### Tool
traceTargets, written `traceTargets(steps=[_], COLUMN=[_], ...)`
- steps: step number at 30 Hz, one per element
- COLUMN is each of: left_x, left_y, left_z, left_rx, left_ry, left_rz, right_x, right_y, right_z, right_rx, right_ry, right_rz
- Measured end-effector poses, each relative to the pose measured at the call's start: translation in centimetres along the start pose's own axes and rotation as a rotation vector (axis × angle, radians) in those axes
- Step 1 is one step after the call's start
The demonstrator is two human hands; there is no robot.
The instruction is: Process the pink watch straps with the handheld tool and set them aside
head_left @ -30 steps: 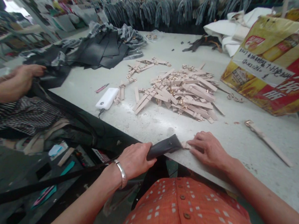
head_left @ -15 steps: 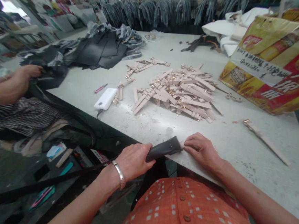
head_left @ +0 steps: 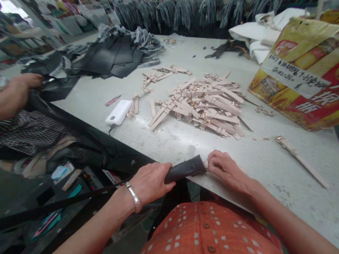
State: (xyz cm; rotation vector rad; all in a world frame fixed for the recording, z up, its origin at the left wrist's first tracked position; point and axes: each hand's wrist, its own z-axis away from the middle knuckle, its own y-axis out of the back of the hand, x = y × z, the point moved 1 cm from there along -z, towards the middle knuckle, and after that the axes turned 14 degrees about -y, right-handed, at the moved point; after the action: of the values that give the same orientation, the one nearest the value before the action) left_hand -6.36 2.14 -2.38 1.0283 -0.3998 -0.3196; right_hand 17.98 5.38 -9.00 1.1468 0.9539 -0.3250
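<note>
My left hand (head_left: 153, 184), a silver bracelet at its wrist, is closed around a black leather strap (head_left: 186, 169) at the near table edge. A dark band trails away to the left beneath my forearm. At the strap's right end, my right hand (head_left: 224, 169) pinches a small pale piece (head_left: 205, 165) that pokes out there; the fingers hide most of it. Beyond my hands lies a heap of beige buckle straps (head_left: 203, 104) with gold-coloured buckles. One single beige buckle strap (head_left: 303, 161) rests apart on the right.
A yellow and red carton (head_left: 306, 73) stands at the right. Black leather pieces (head_left: 111, 57) are piled at the back left, near a white power bank (head_left: 119, 112). At the left, a co-worker's hand (head_left: 26, 83) handles black material. Tools lie on a lower shelf (head_left: 61, 206).
My right fingers have curled in more at the strap's end. The co-worker's hand has shifted slightly left. My left hand has hardly moved.
</note>
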Motion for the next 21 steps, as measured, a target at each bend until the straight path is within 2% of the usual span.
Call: traceTargets(steps=[3,7,9,14,21], left_x=[0.1,0.1,-0.1,-0.3,0.0], left_y=[0.0,0.0,0.1,0.9,1.5], left_z=[0.0,0.2,0.2,0.0,-0.6], left_rx=[0.006,0.017,0.014,0.0,0.015], left_ry=[-0.005,-0.011,-0.014,-0.034,-0.073], left_rz=[-0.002,0.003,0.006,-0.042,-0.076], right_x=[0.2,0.6,0.7,1.6,2.4], right_y=[0.2,0.5,0.7,0.4,-0.3], right_z=[-0.2,-0.1,0.2,1.6,1.8], right_rx=[-0.027,0.046,0.092,0.168,0.195], right_ry=[-0.022,-0.158,-0.164,-0.043,-0.002], right_rz=[-0.201,-0.376,-0.306,0.103,0.061])
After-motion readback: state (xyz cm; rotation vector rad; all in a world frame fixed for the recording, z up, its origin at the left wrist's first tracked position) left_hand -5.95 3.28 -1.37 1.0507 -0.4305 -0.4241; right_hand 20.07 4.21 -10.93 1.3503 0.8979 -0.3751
